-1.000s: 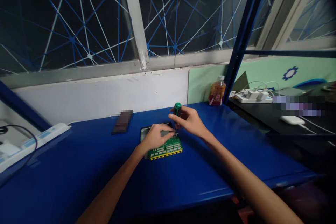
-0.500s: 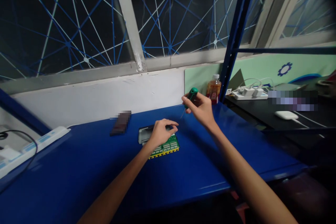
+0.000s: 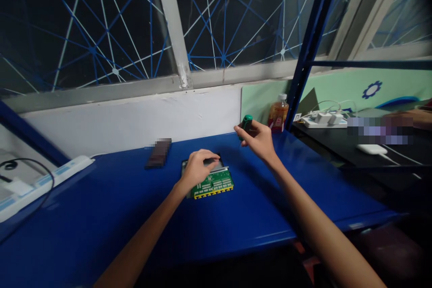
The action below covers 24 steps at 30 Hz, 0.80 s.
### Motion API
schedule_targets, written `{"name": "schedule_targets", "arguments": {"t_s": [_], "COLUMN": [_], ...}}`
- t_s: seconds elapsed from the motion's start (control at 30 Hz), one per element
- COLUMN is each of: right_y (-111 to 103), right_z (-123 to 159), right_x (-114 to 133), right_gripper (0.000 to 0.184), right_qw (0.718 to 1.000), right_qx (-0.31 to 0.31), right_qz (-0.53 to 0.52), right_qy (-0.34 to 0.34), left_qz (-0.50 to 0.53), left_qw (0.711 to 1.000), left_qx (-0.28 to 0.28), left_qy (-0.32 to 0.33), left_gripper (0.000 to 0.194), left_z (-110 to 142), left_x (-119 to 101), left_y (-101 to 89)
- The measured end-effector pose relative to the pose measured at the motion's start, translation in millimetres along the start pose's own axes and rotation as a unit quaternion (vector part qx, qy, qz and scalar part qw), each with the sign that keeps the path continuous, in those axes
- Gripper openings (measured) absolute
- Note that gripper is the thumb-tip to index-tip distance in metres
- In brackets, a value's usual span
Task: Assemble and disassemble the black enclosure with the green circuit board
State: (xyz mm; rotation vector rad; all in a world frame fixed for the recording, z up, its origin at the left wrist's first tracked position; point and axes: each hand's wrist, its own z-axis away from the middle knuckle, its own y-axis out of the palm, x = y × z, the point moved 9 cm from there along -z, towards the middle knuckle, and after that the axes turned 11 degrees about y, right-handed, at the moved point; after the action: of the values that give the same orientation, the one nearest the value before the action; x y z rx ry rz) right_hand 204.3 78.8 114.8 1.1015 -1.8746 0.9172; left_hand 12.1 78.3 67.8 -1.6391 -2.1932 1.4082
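A green circuit board (image 3: pixel 216 184) with a yellow front edge lies on the blue table (image 3: pixel 101 216). My left hand (image 3: pixel 197 167) rests on the board's upper left part, fingers curled over a dark metal piece at its back. My right hand (image 3: pixel 258 140) is raised above and to the right of the board, closed on a green-handled screwdriver (image 3: pixel 246 123). The screwdriver's tip is hidden behind the hand.
A dark flat object (image 3: pixel 158 153) lies behind the board. A white power strip (image 3: pixel 43 180) sits at the far left, a drink bottle (image 3: pixel 278 117) by the blue post (image 3: pixel 303 67). To the right, a black desk (image 3: pixel 354 153) holds chargers and a white mouse.
My right hand lifted the screwdriver off the board and drew it up and to the right. My left hand stayed on the board, shifting slightly.
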Motion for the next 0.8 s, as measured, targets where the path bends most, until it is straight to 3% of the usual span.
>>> {"name": "schedule_targets", "arguments": {"t_s": [0.2,0.53,0.8], "right_y": [4.5,21.0,20.4], "right_z": [3.2,10.9,12.1], "right_x": [2.3,0.9,3.1], "right_gripper": [0.035,0.033,0.035], "right_qw": [1.0,0.997,0.996], "right_qx": [0.02,0.07,0.083], "right_qz": [0.004,0.007,0.012], "right_qy": [0.008,0.027,0.03], "left_qz": [0.019,-0.066,-0.06], "left_qw": [0.999,0.988,0.977], "left_qx": [-0.003,0.138,0.206], "left_qy": [-0.028,-0.034,-0.012], "left_gripper": [0.016,0.016,0.013], "left_z": [3.2,19.5,21.7], "left_x": [4.1,14.3,-1.1], "left_y": [-0.2,3.0,10.2]}}
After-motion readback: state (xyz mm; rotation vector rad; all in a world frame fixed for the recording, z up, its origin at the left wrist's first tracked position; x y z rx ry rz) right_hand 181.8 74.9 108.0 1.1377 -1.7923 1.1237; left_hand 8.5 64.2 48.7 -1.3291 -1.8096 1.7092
